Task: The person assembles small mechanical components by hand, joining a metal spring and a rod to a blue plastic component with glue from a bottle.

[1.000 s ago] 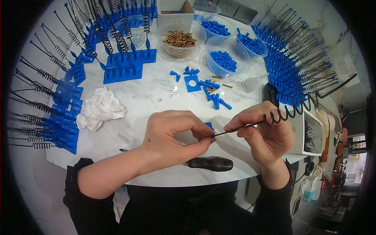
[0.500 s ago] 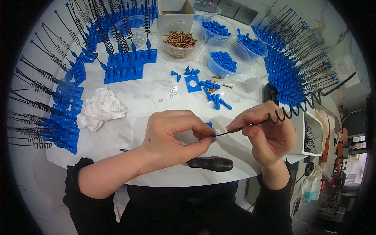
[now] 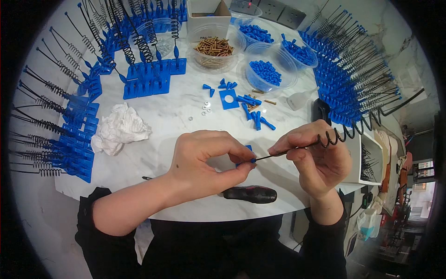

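My right hand [image 3: 316, 156] pinches a black spring rod [image 3: 353, 125] near its straight end; the coiled part and the tail run up to the right. My left hand [image 3: 204, 162] pinches a small blue cap [image 3: 252, 160] between thumb and forefinger, right at the rod's tip. A blue plastic piece [image 3: 247, 149] shows partly behind my left fingers. Both hands hover above the white marble table [image 3: 176, 107], near its front edge.
A black-handled screwdriver [image 3: 248, 194] lies at the table's front edge. A crumpled white tissue [image 3: 118, 130] lies at left. Tubs hold brass screws [image 3: 214, 46] and blue caps [image 3: 265, 72]. Loose blue parts [image 3: 251, 109] and small washers [image 3: 205, 108] lie mid-table. Finished spring assemblies line both sides [image 3: 357, 79].
The hands stay almost still; the rod's tip and the blue cap remain together between my left fingertips.
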Tool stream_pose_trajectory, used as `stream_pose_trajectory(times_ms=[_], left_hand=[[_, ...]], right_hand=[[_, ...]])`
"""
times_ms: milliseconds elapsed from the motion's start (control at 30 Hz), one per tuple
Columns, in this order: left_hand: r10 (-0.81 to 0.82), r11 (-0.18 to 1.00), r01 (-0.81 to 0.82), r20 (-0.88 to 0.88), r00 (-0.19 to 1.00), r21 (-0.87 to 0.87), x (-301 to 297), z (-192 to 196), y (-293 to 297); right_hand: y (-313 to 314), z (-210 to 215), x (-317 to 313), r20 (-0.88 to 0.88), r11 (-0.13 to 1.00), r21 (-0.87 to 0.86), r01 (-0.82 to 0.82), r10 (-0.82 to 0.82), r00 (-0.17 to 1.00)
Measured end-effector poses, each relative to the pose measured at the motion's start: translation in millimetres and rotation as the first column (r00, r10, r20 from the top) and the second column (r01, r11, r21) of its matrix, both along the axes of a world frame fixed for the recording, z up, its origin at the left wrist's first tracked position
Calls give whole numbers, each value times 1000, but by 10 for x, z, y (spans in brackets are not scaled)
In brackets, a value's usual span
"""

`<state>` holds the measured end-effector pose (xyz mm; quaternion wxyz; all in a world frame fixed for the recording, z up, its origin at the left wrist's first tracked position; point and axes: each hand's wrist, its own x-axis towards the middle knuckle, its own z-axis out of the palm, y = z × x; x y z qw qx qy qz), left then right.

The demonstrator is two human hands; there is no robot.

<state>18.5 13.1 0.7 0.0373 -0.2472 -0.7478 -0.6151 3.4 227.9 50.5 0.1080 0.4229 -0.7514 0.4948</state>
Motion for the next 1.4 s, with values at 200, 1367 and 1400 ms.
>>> stream_pose_trajectory(times_ms=[200,1367,1400], left_hand=[[6,1000,-6,-6,1000,3,1,-10,7],[2,1000,-2,-4,1000,15,-3,-16,-4],[4,1000,-4,-3,1000,17,-4,-20,0]], right_hand=[[-16,20,16,-14,1000,17,17,-17,1000],[-35,59,-3,-117,995,98,-3,14,993],[-25,68,-4,-120,993,119,4,10,993]])
